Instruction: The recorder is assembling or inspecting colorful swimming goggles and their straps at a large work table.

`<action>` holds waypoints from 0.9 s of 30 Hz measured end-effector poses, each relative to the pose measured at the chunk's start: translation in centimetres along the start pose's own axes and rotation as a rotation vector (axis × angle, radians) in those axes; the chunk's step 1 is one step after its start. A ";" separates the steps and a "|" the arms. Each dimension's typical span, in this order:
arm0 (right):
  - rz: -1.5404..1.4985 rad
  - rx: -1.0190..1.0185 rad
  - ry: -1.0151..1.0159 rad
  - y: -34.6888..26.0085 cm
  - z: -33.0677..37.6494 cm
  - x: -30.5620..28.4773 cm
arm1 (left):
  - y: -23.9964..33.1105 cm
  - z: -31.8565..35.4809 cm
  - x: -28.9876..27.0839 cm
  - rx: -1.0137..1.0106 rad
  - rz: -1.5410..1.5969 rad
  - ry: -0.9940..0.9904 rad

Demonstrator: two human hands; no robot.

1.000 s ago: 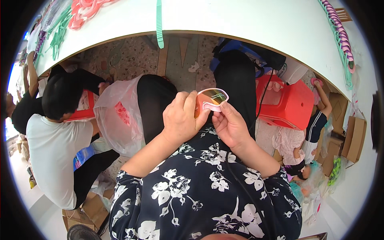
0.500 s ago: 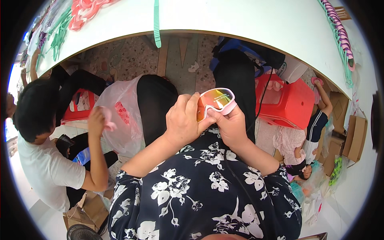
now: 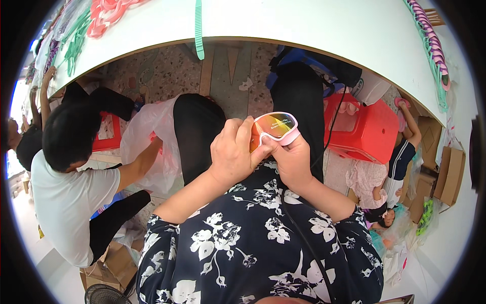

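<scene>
From where I stand, nearest first: the worker's dark floral shirt (image 3: 268, 238), both forearms reaching forward over it. The goggles (image 3: 277, 126), white-pink frame and orange mirrored lens, sit off the tabletop, up between the two hands above the lap. Left hand (image 3: 233, 147): closed on the left end of the goggles, fingers over the lens side, thumb underneath; that end is partly hidden. Right hand (image 3: 291, 159): gripping the lower right part, thumb at the frame's bottom edge by the nose notch, fingers tucked behind. The lens's right half shows beyond both thumbs.

Farther out, left: a clear plastic bag (image 3: 161, 114) beside the left knee; a co-worker's arm (image 3: 139, 164) reaches to it, that hand hard to make out. Right: red stool (image 3: 372, 131). Beyond: white tabletop (image 3: 304, 25), with a green strap (image 3: 199, 30) hanging over its edge.
</scene>
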State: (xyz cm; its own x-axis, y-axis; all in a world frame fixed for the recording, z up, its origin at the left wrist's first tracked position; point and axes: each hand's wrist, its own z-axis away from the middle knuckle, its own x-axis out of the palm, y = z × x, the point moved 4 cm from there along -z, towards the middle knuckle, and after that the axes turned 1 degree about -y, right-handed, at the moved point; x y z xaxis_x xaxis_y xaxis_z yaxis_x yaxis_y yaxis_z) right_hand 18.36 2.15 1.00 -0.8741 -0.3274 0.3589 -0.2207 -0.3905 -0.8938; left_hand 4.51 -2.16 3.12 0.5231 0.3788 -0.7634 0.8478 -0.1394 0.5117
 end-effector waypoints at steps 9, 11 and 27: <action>-0.031 0.029 0.013 0.6 -0.2 -0.2 | 0.1 0.3 0.4 -0.012 0.007 0.024; -0.081 0.044 0.021 0.8 -0.2 -0.3 | 0.2 0.3 0.4 0.005 0.000 0.021; 0.016 0.020 0.012 -0.2 0.4 -0.2 | 0.2 0.3 0.4 0.025 0.058 0.033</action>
State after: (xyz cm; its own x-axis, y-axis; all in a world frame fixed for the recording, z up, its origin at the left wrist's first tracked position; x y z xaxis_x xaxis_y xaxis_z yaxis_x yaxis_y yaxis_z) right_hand 18.73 1.94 1.26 -0.8826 -0.3236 0.3411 -0.1981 -0.4021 -0.8939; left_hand 4.86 -2.36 2.80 0.5683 0.3991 -0.7196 0.8185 -0.1846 0.5440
